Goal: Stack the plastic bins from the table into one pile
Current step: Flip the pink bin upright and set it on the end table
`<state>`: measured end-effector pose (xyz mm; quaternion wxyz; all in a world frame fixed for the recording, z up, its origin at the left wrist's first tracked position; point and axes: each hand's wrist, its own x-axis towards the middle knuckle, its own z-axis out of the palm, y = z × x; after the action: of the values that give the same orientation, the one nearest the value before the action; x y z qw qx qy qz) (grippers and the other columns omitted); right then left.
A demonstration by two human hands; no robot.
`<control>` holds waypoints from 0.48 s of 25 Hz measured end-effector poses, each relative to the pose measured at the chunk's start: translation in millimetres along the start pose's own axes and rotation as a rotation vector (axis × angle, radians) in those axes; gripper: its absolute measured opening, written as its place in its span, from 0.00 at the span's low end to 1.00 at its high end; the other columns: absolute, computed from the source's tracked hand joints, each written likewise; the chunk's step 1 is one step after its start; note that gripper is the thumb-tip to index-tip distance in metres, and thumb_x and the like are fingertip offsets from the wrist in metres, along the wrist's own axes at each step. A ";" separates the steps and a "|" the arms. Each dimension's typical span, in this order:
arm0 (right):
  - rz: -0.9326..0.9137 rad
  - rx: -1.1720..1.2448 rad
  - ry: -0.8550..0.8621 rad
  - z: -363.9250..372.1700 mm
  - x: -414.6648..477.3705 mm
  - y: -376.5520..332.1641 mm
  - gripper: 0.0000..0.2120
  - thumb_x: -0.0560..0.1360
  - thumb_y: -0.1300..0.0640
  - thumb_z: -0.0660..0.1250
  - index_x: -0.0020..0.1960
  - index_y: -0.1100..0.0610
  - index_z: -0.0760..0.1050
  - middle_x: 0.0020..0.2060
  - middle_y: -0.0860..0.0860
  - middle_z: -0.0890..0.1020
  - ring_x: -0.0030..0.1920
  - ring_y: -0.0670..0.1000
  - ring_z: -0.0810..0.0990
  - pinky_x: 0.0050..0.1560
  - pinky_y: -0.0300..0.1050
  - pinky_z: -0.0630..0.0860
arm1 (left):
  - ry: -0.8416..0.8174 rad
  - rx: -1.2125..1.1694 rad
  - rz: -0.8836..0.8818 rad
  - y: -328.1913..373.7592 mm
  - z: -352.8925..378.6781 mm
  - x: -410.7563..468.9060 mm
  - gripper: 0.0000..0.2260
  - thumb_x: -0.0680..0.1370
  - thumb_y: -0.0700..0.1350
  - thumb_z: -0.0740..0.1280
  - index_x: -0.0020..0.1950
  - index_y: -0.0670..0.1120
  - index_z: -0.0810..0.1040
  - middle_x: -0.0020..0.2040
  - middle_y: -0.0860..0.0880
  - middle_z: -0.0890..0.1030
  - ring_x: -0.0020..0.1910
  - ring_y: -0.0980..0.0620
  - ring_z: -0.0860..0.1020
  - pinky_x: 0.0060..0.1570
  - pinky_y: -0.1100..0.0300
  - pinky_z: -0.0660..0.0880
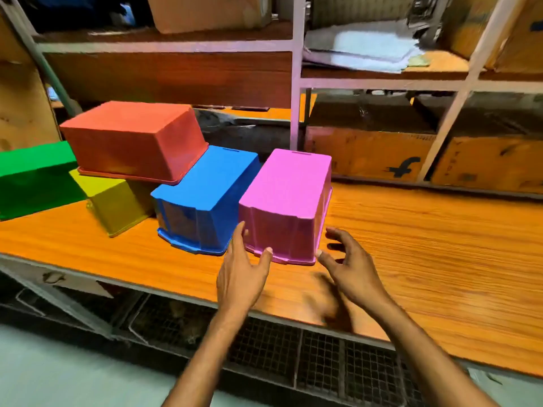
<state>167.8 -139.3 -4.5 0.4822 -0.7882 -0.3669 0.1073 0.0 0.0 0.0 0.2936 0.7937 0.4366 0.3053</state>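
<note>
Several plastic bins lie upside down on the wooden table (426, 259). A pink bin (286, 198) stands nearest me, with a blue bin (205, 189) close on its left. A red bin (132, 139) rests tilted on a yellow bin (117, 201) and on the blue one. A green bin (35, 177) sits at the far left, cut off by the frame edge. My left hand (242, 274) is at the pink bin's near left corner, fingers spread, thumb touching the rim. My right hand (349, 265) hovers open at its near right corner.
Metal shelving stands behind the table, holding cardboard boxes (370, 154) below and folded cloth (367, 48) above. A wire mesh rack (293, 348) runs under the table's front edge. Bare tabletop stretches to the right of the pink bin.
</note>
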 end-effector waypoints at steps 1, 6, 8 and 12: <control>0.058 -0.008 0.019 9.5 9.4 0.3 0.29 0.75 0.51 0.74 0.74 0.50 0.70 0.69 0.47 0.77 0.62 0.45 0.79 0.53 0.46 0.80 | -0.051 -0.048 -0.019 -7.0 2.8 14.9 0.38 0.78 0.56 0.69 0.82 0.54 0.53 0.79 0.51 0.66 0.74 0.48 0.70 0.64 0.49 0.73; 0.287 -0.106 -0.107 34.2 37.3 11.3 0.40 0.72 0.49 0.75 0.80 0.51 0.62 0.75 0.50 0.72 0.72 0.53 0.73 0.68 0.49 0.73 | -0.254 -0.079 -0.111 -32.7 25.6 76.0 0.46 0.79 0.52 0.70 0.84 0.46 0.40 0.84 0.45 0.50 0.81 0.44 0.56 0.74 0.48 0.62; 0.291 -0.104 -0.175 40.6 40.5 12.1 0.40 0.71 0.50 0.76 0.79 0.48 0.62 0.72 0.48 0.75 0.71 0.51 0.75 0.69 0.48 0.73 | -0.312 -0.065 -0.084 -45.2 34.8 86.8 0.47 0.78 0.52 0.71 0.84 0.45 0.41 0.84 0.44 0.50 0.81 0.44 0.56 0.74 0.48 0.62; 0.233 0.019 -0.126 38.3 40.6 -7.0 0.40 0.71 0.63 0.73 0.76 0.39 0.65 0.54 0.32 0.81 0.49 0.39 0.84 0.49 0.35 0.78 | -0.265 -0.150 -0.019 -56.9 34.8 101.5 0.44 0.75 0.50 0.75 0.84 0.51 0.52 0.80 0.46 0.61 0.77 0.44 0.64 0.73 0.45 0.66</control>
<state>173.1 -83.6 -10.8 0.4501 -0.8125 -0.3015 0.2154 40.5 106.9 -40.8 0.4099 0.7987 0.3775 0.2271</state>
